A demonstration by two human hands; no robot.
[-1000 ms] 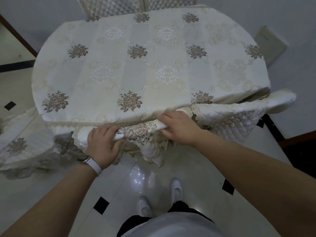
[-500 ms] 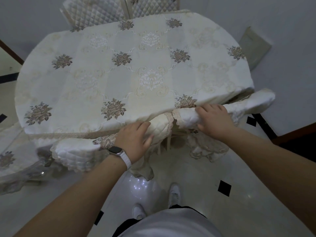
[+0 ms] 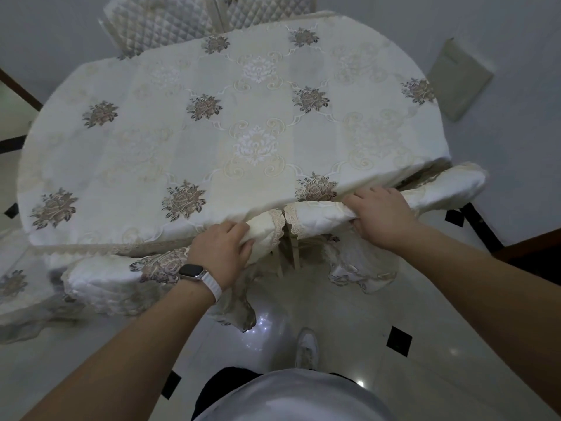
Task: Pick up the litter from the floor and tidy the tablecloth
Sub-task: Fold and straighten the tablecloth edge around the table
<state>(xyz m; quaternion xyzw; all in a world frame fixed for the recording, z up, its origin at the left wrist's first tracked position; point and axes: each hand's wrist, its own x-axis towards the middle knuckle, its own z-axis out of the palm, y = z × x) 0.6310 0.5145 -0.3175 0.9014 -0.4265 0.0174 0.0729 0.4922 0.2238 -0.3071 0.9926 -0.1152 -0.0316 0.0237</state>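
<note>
Left hand (image 3: 221, 253): forearm extended forward, fingers curled over a padded roll (image 3: 264, 229). Right hand (image 3: 383, 217): arm extended, fingers wrapped round the neighbouring roll (image 3: 318, 215), thumb apparently tucked beneath.

We can't see the table under the cloth (image 3: 243, 132). Right hand (image 3: 379, 217) fingertips tuck out of sight under the padded roll (image 3: 318, 215). Top edge crops the chairs (image 3: 158, 22).

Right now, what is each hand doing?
Left hand: closed, gripping the left quilted chair back.
Right hand: closed, gripping the right quilted chair back.
</note>
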